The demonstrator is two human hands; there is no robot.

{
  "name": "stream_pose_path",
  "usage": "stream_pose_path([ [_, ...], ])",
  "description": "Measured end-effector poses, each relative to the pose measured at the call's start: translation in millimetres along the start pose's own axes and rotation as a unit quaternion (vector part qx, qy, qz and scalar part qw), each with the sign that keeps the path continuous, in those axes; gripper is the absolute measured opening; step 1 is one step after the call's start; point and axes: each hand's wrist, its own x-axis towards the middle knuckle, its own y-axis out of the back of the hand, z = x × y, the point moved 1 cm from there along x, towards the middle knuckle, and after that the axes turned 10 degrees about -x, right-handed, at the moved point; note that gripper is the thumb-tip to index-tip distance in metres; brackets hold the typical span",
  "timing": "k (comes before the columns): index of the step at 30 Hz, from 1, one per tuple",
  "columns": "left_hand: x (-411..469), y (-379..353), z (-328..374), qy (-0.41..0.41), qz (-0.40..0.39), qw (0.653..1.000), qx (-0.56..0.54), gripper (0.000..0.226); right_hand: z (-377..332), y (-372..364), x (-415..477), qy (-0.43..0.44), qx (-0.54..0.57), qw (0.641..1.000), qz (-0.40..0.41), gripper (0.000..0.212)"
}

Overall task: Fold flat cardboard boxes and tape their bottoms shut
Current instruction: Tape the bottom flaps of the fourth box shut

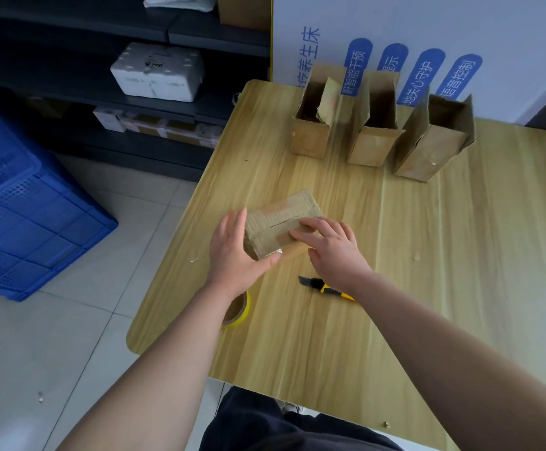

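Note:
A small cardboard box [281, 216] stands bottom up near the middle of the wooden table [427, 255], with clear tape across its closed flaps. My left hand [235, 252] lies flat against the box's left side, thumb along its near face. My right hand [333, 249] presses its straight fingers on the taped top at the right. A yellow roll of tape [240, 309] lies partly hidden under my left forearm. A yellow and black utility knife [323, 288] lies just below my right wrist.
Three folded cardboard boxes [310, 125] [374, 131] [434, 141] stand open at the table's far edge against a white printed panel [427, 43]. A blue plastic crate [21, 206] sits on the tiled floor at left, in front of dark shelves holding white foam boxes [157, 73].

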Motion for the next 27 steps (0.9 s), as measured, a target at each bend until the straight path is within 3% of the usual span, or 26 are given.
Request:
stream_pose_path([
  [8, 20, -2, 6, -0.02, -0.018, 0.999, 0.038, 0.125, 0, -7, 2, -0.005, 0.012, 1.0, 0.028, 0.048],
  [11, 21, -2, 2, -0.02, -0.059, 0.997, 0.054, 0.134, 0, -8, 1, -0.008, 0.023, 0.999, 0.045, 0.047],
  [15, 23, 18, -4, 0.029, -0.145, 0.988, -0.044, 0.147, -1, -10, 2, -0.027, 0.05, 0.997, 0.046, 0.047],
  [18, 32, 31, -4, 0.042, -0.172, 0.982, -0.059, 0.142, -5, -9, 2, -0.049, 0.068, 0.995, 0.046, 0.045],
  [23, 62, 44, 5, 0.032, -0.263, 0.964, 0.018, 0.14, -12, -6, 8, -0.115, 0.162, 0.977, 0.077, 0.029],
  [25, 78, 52, 5, 0.045, -0.299, 0.953, 0.026, 0.122, -15, -2, 12, -0.167, 0.198, 0.962, 0.087, 0.024],
  [27, 95, 57, 7, 0.051, -0.334, 0.941, 0.036, 0.098, -17, 4, 16, -0.226, 0.209, 0.947, 0.087, 0.035],
])
